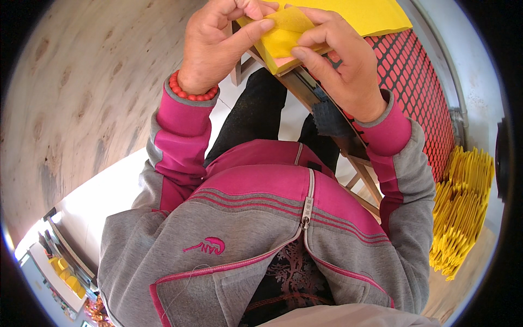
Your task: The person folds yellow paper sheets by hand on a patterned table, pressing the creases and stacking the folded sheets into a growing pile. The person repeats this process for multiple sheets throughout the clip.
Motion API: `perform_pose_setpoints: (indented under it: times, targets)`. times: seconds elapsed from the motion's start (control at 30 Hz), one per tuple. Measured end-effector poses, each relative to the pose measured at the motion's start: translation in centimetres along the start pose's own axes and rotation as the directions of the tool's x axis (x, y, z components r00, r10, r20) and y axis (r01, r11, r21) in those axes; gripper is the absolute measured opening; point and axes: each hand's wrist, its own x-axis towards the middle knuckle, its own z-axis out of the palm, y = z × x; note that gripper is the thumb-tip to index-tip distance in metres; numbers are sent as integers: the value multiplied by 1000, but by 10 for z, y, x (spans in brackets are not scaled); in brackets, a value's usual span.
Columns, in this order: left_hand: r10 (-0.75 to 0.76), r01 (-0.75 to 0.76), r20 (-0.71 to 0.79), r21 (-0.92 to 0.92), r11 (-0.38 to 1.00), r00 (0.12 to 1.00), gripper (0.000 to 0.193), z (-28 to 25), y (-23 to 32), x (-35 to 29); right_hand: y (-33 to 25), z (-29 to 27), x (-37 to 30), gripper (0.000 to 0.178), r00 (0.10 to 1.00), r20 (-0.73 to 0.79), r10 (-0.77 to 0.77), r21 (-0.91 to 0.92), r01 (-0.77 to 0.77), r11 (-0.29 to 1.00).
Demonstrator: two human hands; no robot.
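Near the top of the view, my left hand [210, 49] and my right hand [348, 62] pinch a thin yellow folded sheet [284, 39] between them. My left thumb presses on its upper left part, while the right thumb and forefinger grip its right edge. A pale pink patch shows at its lower edge. Whether it is paper or cloth I cannot tell. Just behind my hands lies a larger flat yellow sheet [376, 17], perhaps several layers thick. My left wrist wears a red bead bracelet [192, 94].
A red and black patterned surface [414, 82] runs along the right, beside a wooden frame [362, 177]. Lower right stands a tall pile of folded yellow pieces [463, 212]. A wood-grained board [81, 98] fills the left. Dark cloth [331, 119] hangs by the frame.
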Motion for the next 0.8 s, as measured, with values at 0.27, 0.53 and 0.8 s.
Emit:
perform_pose_setpoints:
  times: [0.27,0.53,0.8]
  targets:
    - [92,-102,198,38,994,976,16,-17,2,-1,6,2,2,15,999,-34,-26,-3,26,1000]
    - [34,-103,299,220,970,954,27,-28,8,7,2,0,-1,14,999,-32,26,-107,-30,994]
    - [-106,45,346,182,982,932,24,-40,11,14,5,6,-1,16,996,-88,-6,-62,0,998]
